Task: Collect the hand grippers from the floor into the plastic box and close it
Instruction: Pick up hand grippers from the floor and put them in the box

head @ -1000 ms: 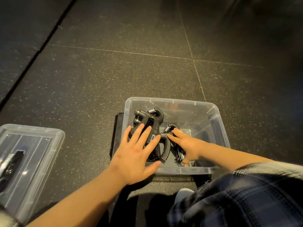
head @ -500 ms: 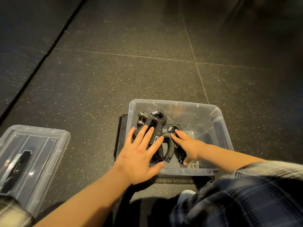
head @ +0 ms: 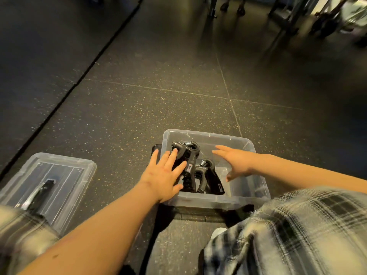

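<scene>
The clear plastic box [head: 218, 201] stands open on the dark speckled floor [head: 139, 108], with a flat black thing [head: 156, 149] showing from under its left side. Two black hand grippers lie inside, in the left half of the box. The far hand gripper [head: 187, 154] rests against the box's far-left corner with its spring end up. The near hand gripper [head: 214, 180] lies just right of it, toward the box's near wall, and the two touch.

The left hand [head: 161, 177] reaches over the box's left wall. Its fingers [head: 172, 158] are straight and spread, lying flat on the far hand gripper without curling round it. The right hand [head: 237, 161] is held over the right half of the box, palm down. Its fingers [head: 220, 150] are stretched out loosely and point to the box's far wall; they hold nothing, and whether they touch the box cannot be told.

The clear lid [head: 65, 175] lies flat on the floor well to the left of the box, its black handle [head: 42, 192] facing up. A plaid sleeve [head: 297, 225] fills the space near and to the right of the box.
</scene>
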